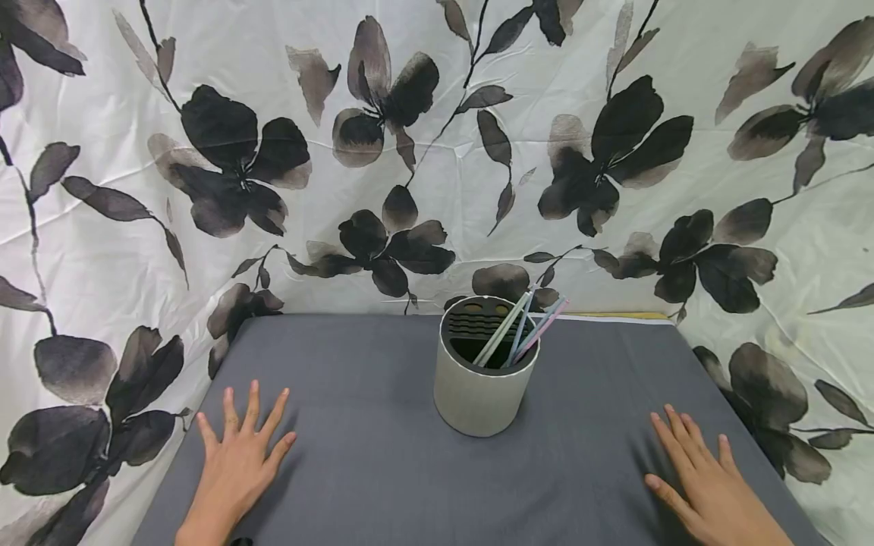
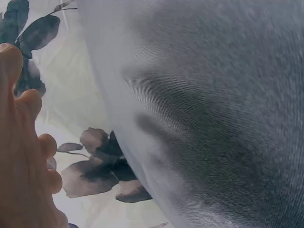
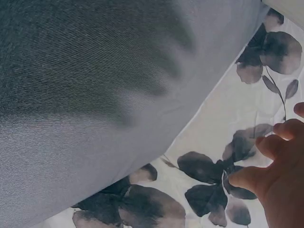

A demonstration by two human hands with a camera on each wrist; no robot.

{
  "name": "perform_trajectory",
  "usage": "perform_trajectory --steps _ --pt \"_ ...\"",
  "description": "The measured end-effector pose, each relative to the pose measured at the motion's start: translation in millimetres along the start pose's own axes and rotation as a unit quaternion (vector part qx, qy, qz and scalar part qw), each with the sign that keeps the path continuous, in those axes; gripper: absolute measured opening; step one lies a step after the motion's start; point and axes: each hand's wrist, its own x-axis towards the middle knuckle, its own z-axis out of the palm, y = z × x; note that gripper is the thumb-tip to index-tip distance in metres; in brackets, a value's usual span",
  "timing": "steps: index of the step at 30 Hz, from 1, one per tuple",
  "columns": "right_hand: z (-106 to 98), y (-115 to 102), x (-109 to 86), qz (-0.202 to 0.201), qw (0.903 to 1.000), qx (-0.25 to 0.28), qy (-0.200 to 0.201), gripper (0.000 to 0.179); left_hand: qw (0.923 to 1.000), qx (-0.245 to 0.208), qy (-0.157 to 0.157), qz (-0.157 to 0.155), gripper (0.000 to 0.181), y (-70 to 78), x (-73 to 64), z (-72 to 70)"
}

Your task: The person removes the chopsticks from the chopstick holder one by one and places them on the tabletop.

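A light grey round holder (image 1: pixel 481 398) with a dark divided top stands toward the back of the grey table. Several thin pastel sticks, perhaps straws (image 1: pixel 546 326), lean out of its open compartment to the right. My left hand (image 1: pixel 235 462) hovers over the table's left side, fingers spread and nothing in it. Over the right side my right hand (image 1: pixel 710 481) is held out with straight fingers, also bare. Both hands are well apart from the holder. Each wrist view shows its hand's fingers beside the table edge, with a shadow on the cloth.
Grey cloth covers the table (image 1: pixel 369 470). A white curtain (image 1: pixel 492 250) with dark flowers hangs behind it and along both sides. Something flat with a yellow and white edge (image 1: pixel 621 316) lies along the back edge, right of the holder. A small black object (image 1: pixel 241 541) shows by the left wrist.
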Motion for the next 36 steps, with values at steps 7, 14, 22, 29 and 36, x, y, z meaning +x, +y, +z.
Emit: perform_trajectory --steps 7,14,22,29,36 --pt "-5 -5 -4.1 -0.001 0.9990 0.010 0.043 0.101 0.9994 -0.006 -0.031 -0.015 0.067 12.3 0.6 -12.2" --pt "-11 -26 -5.9 -0.010 0.9887 -0.006 0.150 0.107 0.9983 -0.042 0.040 -0.009 0.057 29.1 -0.3 -25.0" --pt "-13 -52 8.6 -0.089 0.9391 0.081 0.322 0.082 0.9733 -0.171 0.153 -0.010 0.046 55.1 7.2 -25.8" --pt "-9 -76 25.7 -0.105 0.9110 0.183 0.354 0.071 0.9534 -0.251 0.166 -0.020 0.040 81.8 18.8 -29.9" --pt "-9 -95 43.4 -0.127 0.8804 0.234 0.393 0.057 0.9282 -0.328 0.175 -0.010 0.039 111.9 34.8 -33.6"
